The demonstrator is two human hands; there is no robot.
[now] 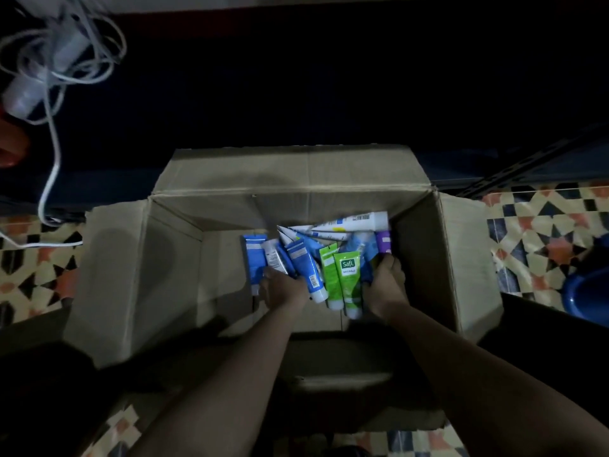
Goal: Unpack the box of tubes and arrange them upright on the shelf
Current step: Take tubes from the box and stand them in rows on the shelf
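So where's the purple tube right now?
In the head view, the purple tube lies inside the box, against its right wall, just beyond the right hand and under the long white tube.

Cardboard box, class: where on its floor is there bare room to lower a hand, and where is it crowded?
Bare floor lies in the cardboard box between its left wall and the leftmost blue tube. The right half is crowded: blue, white, purple and green tubes are heaped there, with the left hand and right hand among them.
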